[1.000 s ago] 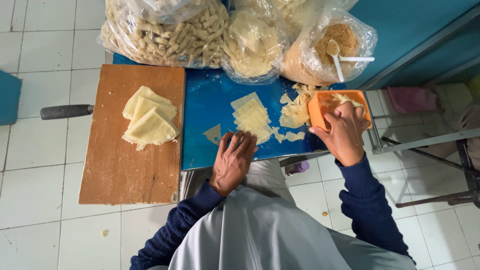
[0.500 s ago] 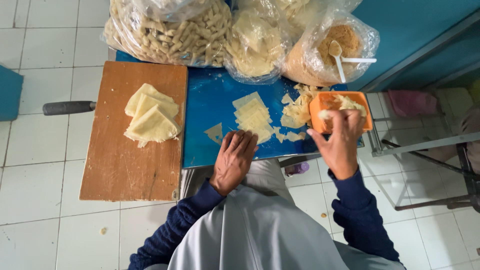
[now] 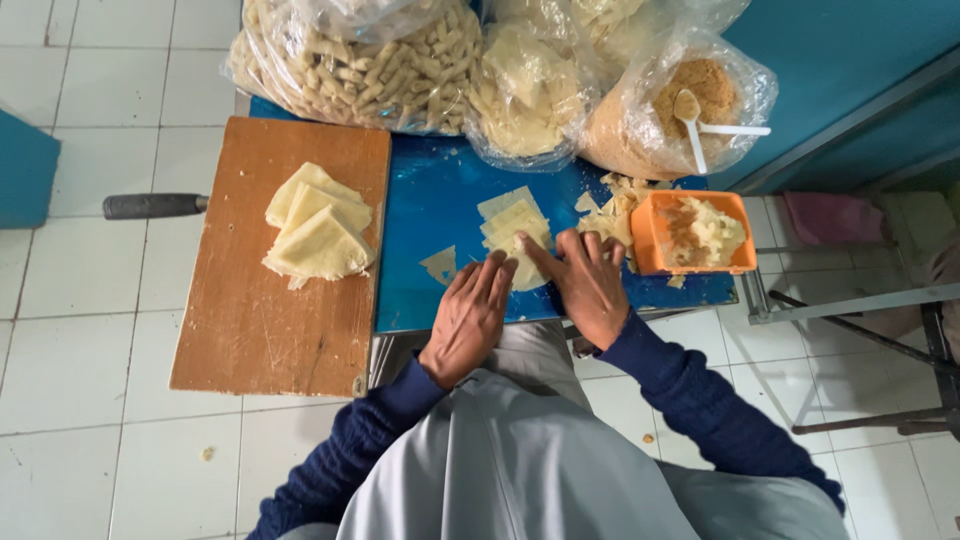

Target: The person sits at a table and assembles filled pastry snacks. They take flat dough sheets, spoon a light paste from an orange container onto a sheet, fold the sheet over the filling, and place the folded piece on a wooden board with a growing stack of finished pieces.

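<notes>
I use the blue desk (image 3: 430, 200) as my marker. Far to its left, a black handle (image 3: 154, 205) sticks out over the white floor tiles. On the desk's left side lies a brown wooden board (image 3: 260, 310), and a pile of folded yellow dough triangles (image 3: 315, 235) sits on it. At the back of the desk stand clear bags: one full of little rolled snacks (image 3: 350, 65), one of pale dough sheets (image 3: 525, 95), and one of brown filling (image 3: 690, 100) with a white spoon (image 3: 700, 125) in it.

In the middle of the desk is a small stack of square dough sheets (image 3: 510, 220). My left hand (image 3: 468, 315) lies flat at the desk's front edge, fingers close together, tips touching the stack. My right hand (image 3: 590, 285) is just beside it, fingers spread a little, pressing on the same stack. Neither hand pinches anything.

On the desk's right side sits an orange tub (image 3: 650, 245) with yellow mash inside.
</notes>
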The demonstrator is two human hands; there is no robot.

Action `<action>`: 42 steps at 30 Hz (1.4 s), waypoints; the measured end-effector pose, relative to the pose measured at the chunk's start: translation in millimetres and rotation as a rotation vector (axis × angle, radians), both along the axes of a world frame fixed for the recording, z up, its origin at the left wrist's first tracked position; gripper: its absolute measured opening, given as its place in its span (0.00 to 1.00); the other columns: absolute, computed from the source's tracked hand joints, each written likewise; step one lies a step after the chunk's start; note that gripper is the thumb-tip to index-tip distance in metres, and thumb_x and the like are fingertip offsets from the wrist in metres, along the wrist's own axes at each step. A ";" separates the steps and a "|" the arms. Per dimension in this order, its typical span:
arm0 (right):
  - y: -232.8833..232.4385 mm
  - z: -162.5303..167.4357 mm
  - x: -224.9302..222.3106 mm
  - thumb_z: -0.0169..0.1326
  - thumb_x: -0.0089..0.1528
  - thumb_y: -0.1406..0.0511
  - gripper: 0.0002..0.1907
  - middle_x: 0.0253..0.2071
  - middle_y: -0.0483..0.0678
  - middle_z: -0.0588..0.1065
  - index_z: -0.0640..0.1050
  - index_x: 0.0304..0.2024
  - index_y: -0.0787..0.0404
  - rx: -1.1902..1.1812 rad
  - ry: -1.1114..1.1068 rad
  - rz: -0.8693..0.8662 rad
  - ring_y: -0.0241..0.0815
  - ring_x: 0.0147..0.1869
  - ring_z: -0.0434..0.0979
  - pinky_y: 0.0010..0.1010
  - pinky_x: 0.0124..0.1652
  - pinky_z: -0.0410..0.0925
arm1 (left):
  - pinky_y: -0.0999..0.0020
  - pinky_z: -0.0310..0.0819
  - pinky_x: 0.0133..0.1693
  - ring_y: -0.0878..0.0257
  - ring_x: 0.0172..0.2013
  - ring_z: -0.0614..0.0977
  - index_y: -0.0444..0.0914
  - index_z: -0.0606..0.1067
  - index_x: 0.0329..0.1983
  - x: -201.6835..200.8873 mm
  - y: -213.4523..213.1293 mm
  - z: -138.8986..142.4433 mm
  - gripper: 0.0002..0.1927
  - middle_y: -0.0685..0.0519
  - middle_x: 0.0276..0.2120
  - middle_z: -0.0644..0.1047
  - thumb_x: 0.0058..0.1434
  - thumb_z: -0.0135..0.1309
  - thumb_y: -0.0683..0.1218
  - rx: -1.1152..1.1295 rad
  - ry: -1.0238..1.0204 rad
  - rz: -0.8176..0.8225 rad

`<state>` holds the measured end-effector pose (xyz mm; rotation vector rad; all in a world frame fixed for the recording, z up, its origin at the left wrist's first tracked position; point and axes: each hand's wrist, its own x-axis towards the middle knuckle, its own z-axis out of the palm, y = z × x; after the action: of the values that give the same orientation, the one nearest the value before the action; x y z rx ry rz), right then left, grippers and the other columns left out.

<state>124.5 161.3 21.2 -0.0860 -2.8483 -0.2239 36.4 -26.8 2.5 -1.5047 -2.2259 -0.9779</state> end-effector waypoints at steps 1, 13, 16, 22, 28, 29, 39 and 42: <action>0.2 -1.5 2.4 0.48 0.64 0.69 0.36 0.42 0.43 0.63 0.64 0.74 0.35 0.102 0.003 0.005 0.45 0.49 0.63 0.48 0.50 0.56 | 0.55 0.70 0.55 0.45 0.51 0.77 0.27 0.70 0.59 0.6 -0.3 1.0 0.20 0.37 0.57 0.73 0.64 0.50 0.36 -0.020 -0.038 0.001; 15.9 -4.6 2.4 0.46 0.65 0.65 0.34 0.54 0.41 0.65 0.61 0.76 0.48 0.503 -0.119 0.050 0.37 0.59 0.65 0.49 0.57 0.55 | 0.49 0.59 0.63 0.51 0.67 0.69 0.36 0.72 0.53 -8.5 2.0 2.2 0.13 0.44 0.63 0.71 0.66 0.53 0.44 -0.091 -0.051 -0.015; 21.7 1.2 2.2 0.46 0.67 0.64 0.28 0.55 0.40 0.65 0.64 0.71 0.48 0.296 -0.166 0.000 0.38 0.61 0.65 0.54 0.59 0.56 | 0.45 0.57 0.63 0.52 0.67 0.68 0.37 0.72 0.54 -7.5 0.6 -1.5 0.15 0.44 0.64 0.71 0.65 0.53 0.44 -0.090 -0.020 0.000; 7.8 -7.4 8.7 0.47 0.67 0.66 0.35 0.52 0.42 0.65 0.61 0.75 0.32 0.264 -0.054 0.048 0.42 0.56 0.66 0.54 0.56 0.56 | 0.42 0.55 0.64 0.50 0.69 0.65 0.39 0.72 0.56 -7.3 0.7 -3.4 0.16 0.43 0.66 0.66 0.66 0.54 0.45 -0.127 -0.066 0.015; 11.1 -9.6 -1.9 0.46 0.65 0.67 0.38 0.50 0.44 0.66 0.57 0.76 0.30 0.228 -0.133 0.017 0.44 0.55 0.67 0.58 0.55 0.56 | 0.37 0.54 0.63 0.49 0.72 0.62 0.40 0.71 0.48 -13.1 3.8 2.8 0.12 0.42 0.71 0.62 0.65 0.56 0.48 -0.127 -0.073 -0.021; 12.6 -7.7 -3.9 0.45 0.66 0.67 0.38 0.49 0.44 0.66 0.57 0.76 0.30 0.210 -0.119 0.006 0.45 0.55 0.67 0.58 0.56 0.56 | 0.35 0.54 0.62 0.49 0.71 0.62 0.40 0.70 0.48 -13.6 5.2 3.8 0.14 0.41 0.71 0.62 0.64 0.57 0.49 -0.128 -0.081 -0.032; 23.2 1.7 -13.8 0.46 0.65 0.71 0.40 0.45 0.44 0.64 0.60 0.76 0.31 0.147 -0.116 -0.059 0.43 0.52 0.65 0.59 0.57 0.55 | 0.27 0.46 0.66 0.47 0.71 0.61 0.42 0.70 0.44 -9.8 6.4 7.6 0.23 0.38 0.69 0.61 0.55 0.63 0.58 -0.196 -0.031 -0.025; 26.7 -1.6 -17.5 0.48 0.64 0.71 0.38 0.48 0.45 0.65 0.64 0.75 0.37 0.182 -0.064 -0.028 0.45 0.55 0.65 0.58 0.57 0.56 | 0.26 0.45 0.66 0.46 0.71 0.60 0.41 0.70 0.44 -10.0 7.6 7.4 0.23 0.37 0.69 0.61 0.55 0.63 0.59 -0.191 -0.046 -0.029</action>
<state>106.9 188.0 19.6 -0.0821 -2.8755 -0.4990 26.4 -19.2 9.8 -1.6127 -2.3947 -0.8357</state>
